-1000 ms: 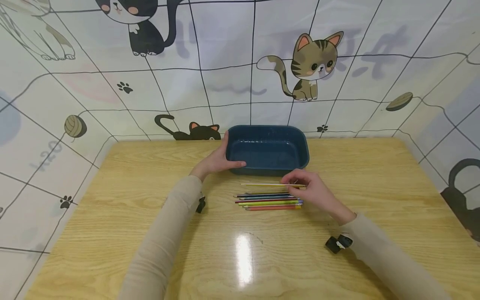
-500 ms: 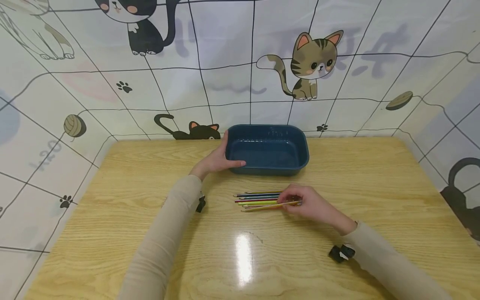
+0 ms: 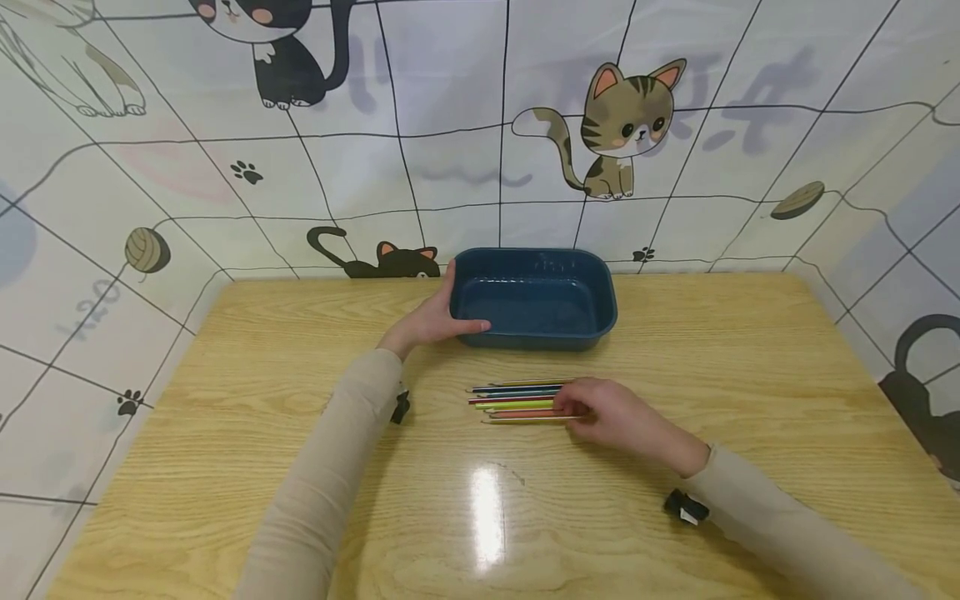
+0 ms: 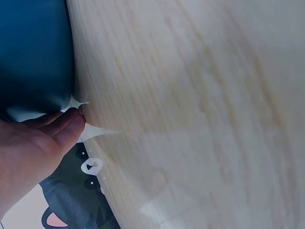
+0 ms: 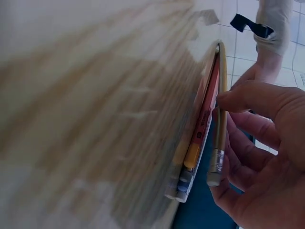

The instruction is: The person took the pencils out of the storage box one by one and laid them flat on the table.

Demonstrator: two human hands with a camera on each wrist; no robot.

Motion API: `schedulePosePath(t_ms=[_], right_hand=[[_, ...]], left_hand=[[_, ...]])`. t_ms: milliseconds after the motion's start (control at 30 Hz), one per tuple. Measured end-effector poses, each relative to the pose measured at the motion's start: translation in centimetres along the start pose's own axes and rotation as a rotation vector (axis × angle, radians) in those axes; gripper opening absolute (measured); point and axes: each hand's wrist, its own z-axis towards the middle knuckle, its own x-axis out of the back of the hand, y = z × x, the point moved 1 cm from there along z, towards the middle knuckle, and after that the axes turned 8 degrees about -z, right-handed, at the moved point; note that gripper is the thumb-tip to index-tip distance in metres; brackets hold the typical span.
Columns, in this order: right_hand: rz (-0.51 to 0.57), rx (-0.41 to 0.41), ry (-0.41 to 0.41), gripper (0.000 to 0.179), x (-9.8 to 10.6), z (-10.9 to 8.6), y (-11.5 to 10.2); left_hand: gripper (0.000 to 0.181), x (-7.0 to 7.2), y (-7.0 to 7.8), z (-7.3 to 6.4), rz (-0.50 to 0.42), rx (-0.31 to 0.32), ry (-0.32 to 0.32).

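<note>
My left hand (image 3: 437, 318) holds the left end of a dark blue rectangular tub (image 3: 534, 342), thumb over its front rim and the other fingers along its outer side. In front of the tub, several pencils (image 3: 517, 397) lie side by side on the table. The right hand (image 3: 618, 421) pinches a yellow pencil (image 5: 221, 129) between thumb and fingers, near its eraser end. That pencil lines up along the front of the row, beside a red pencil (image 5: 208, 107). Its eraser points toward the wrist camera. The right hand hides the right ends of the row in the head view.
The wooden table (image 3: 360, 500) carries the tub and pencils. Behind it rises a white wall covering (image 3: 450, 175) with a grid and cartoon cats. Black wrist-camera mounts (image 3: 686, 507) stick out by the sleeves.
The right hand has carried the yellow pencil from behind the row, over it toward me, and down to the row's front side. The left hand stays on the tub.
</note>
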Motion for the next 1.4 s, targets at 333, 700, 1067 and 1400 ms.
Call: schedulePosePath(t_ms=[333,700,1067,1400], right_hand=[[-0.175,0.100,0.031,0.019,-0.3,0.0,-0.1],[-0.207,0.052,0.033,0.017,-0.4,0.4,-0.2],[-0.178,-0.013,0.016,0.015,0.4,-0.3,0.3],[-0.143,-0.078,0.100,0.024,2.1,-1.8,1.9]], left_hand=[[0.119,0.0,0.0,0.1,-0.007,-0.001,-0.005],[0.119,0.1,0.1,0.0,0.003,-0.002,-0.001],[0.121,0.0,0.1,-0.1,0.023,0.006,0.030],[0.123,-0.4,-0.2,-0.1,0.028,0.006,0.093]])
